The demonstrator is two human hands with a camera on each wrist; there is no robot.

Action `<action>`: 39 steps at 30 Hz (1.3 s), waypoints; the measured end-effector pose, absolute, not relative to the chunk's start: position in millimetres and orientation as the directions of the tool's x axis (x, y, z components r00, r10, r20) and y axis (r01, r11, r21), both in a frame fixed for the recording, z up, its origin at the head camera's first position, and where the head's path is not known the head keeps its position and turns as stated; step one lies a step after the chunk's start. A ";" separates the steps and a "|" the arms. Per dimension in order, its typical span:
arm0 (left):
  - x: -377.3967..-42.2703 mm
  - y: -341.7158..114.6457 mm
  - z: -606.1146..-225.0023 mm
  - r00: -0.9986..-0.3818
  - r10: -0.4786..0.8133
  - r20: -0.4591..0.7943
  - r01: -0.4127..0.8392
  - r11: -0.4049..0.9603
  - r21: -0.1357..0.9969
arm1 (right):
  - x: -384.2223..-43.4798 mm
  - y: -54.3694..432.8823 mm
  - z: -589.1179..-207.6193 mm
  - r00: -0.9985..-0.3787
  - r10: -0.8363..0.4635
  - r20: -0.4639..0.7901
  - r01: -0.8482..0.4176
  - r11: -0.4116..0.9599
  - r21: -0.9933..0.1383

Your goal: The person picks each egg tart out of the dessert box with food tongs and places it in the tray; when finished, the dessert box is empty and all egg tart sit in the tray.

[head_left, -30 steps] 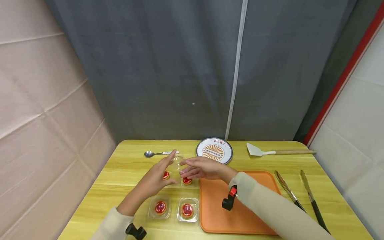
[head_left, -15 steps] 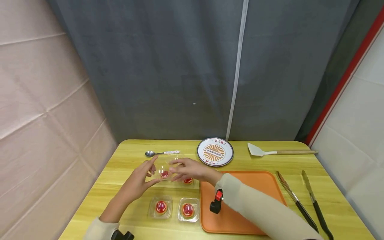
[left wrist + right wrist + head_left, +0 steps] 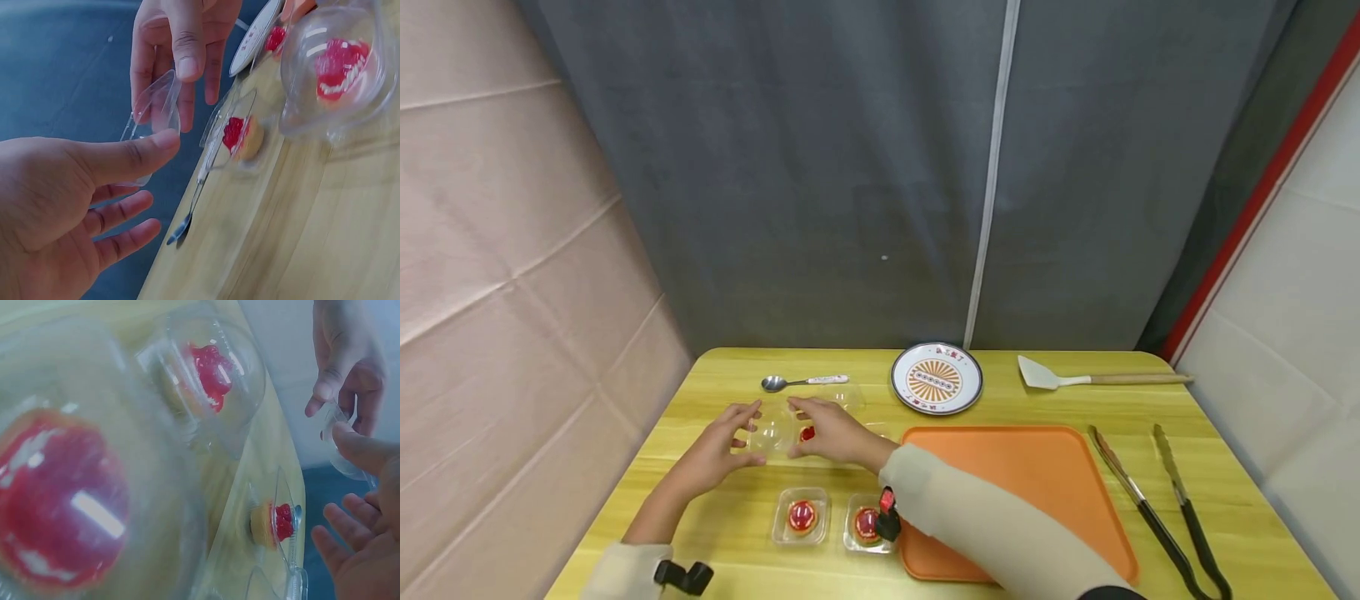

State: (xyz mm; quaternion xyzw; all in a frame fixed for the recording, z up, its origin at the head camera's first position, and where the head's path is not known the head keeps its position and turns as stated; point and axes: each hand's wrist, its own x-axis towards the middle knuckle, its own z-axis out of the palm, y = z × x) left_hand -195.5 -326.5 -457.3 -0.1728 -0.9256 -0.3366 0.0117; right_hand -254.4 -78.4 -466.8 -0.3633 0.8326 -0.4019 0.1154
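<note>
Head view has the clear lid (image 3: 771, 432), so see-through that its outline is hard to trace, held up between both hands above the worktop (image 3: 730, 567). The left hand (image 3: 715, 446) pinches one side, thumb on the plastic; the right hand (image 3: 831, 433) grips the opposite side, its fingers partly hidden behind the lid from the left wrist. The right hand also covers part of the rear tart (image 3: 807, 434). Nearer, the wrist camera (image 3: 888, 518) overlaps a boxed tart (image 3: 865, 523), and the right sleeve (image 3: 985, 525) hides part of the orange tray (image 3: 1022, 450). Right wrist cuts off its closest tart (image 3: 56, 500) at the left edge.
</note>
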 end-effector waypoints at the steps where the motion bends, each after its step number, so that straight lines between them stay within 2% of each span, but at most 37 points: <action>1: -196.0 -328.3 -457.9 -0.942 0.306 0.136 0.321 0.710 0.627 | -254.7 -80.8 -467.0 -0.712 -0.696 0.095 -0.512 0.422 -0.748; 8: -200.3 -336.4 -463.2 -0.955 0.276 0.112 0.273 0.659 0.701 | -255.0 -90.2 -467.9 -0.746 -0.666 0.030 -0.499 0.528 -0.687; 22: -207.6 -349.5 -489.5 -0.974 0.223 0.032 0.150 0.536 0.831 | -261.5 -110.3 -483.1 -0.770 -0.638 -0.010 -0.516 0.632 -0.579; 31: -211.9 -354.0 -499.9 -0.976 0.215 -0.022 0.085 0.473 0.877 | -257.8 -117.9 -480.1 -0.802 -0.589 -0.103 -0.465 0.723 -0.511; 39: -213.9 -360.6 -500.0 -0.975 0.220 -0.019 0.088 0.464 0.881 | -258.2 -123.6 -475.1 -0.812 -0.571 -0.120 -0.452 0.746 -0.489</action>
